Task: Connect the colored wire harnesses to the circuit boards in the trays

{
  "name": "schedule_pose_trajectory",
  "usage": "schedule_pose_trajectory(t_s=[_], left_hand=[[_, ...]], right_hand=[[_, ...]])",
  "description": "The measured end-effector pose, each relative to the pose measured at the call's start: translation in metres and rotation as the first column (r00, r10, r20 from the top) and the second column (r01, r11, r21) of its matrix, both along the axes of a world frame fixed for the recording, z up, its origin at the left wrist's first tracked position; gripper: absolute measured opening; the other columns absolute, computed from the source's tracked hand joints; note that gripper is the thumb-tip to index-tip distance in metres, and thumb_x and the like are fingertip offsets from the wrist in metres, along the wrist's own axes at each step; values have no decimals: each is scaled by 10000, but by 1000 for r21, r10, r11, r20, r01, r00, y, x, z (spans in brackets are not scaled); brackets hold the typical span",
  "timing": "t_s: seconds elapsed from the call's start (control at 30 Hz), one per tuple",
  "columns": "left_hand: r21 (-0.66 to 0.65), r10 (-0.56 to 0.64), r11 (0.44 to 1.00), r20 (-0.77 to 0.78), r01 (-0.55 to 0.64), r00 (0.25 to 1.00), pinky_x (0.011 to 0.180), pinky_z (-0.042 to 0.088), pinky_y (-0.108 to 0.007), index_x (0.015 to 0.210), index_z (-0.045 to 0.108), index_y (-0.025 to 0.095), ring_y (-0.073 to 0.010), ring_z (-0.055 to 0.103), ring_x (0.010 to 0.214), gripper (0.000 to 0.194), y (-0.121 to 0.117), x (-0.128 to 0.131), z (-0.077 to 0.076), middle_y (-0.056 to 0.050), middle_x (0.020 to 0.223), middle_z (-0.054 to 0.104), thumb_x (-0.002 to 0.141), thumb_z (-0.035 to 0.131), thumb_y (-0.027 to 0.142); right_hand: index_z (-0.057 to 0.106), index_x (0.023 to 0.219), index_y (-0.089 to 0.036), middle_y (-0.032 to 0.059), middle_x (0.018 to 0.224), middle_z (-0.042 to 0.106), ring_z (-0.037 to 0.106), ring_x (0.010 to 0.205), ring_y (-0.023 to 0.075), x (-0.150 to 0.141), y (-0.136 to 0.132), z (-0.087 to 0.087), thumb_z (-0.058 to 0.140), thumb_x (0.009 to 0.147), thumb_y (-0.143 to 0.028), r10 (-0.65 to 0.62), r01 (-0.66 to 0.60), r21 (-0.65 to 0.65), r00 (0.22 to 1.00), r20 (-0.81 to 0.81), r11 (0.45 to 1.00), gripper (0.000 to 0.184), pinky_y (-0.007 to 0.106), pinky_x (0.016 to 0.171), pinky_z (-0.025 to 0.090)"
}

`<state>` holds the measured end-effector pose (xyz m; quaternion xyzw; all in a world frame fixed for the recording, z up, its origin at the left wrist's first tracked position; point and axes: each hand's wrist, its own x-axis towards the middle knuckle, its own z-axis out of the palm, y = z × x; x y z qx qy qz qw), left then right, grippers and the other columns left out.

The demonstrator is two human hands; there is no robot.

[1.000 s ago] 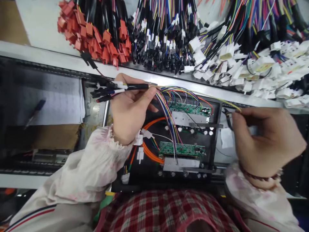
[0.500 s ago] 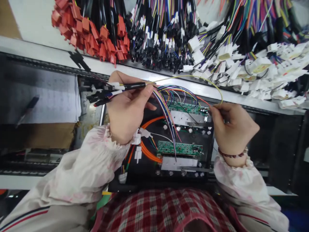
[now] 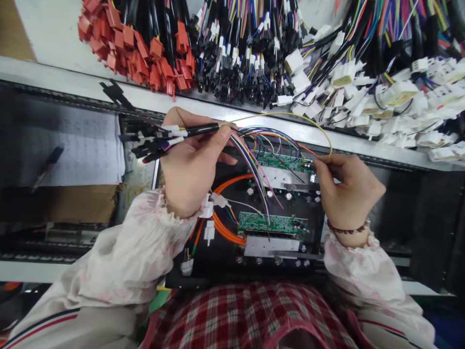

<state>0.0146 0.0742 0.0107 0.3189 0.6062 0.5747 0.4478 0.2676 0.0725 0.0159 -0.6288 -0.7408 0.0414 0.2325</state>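
Two bare hands work over a black panel; the left hand (image 3: 192, 169) closes around a multicoloured wire bundle (image 3: 249, 155); the right hand (image 3: 348, 189), now drawn inward, pinches a thin yellow wire (image 3: 283, 114) just above a green circuit board (image 3: 279, 162).
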Motion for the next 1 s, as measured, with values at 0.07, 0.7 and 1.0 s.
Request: schedule_pose_trajectory(t_s=[0.07,0.7,1.0], left_hand=[[-2,9,1000,-6,-9,1000,502,596,-294,915,559,280,-183,748,799,303,0,0,-1,14,919,757,798,819,381],[94,30,995,44,-34,999,445,572,-214,916,499,273,-160,743,713,361,5,2,-5,28,843,748,787,831,325],[55,26,998,109,-32,994,451,597,-230,881,508,270,-174,747,708,379,7,0,-8,15,817,734,762,859,347]], right_hand=[[674,927,-251,33,860,733,681,758,197,0,0,0,610,956,-373,3,-3,-10,1000,6,1000,141,352,697,527],[673,919,-193,55,878,681,646,823,186,-30,-1,19,549,982,-283,290,-286,-140,957,7,948,166,322,736,495],[665,934,-196,8,826,725,692,731,155,-51,21,-3,618,881,-185,254,-278,-147,953,-166,949,71,277,677,517]])
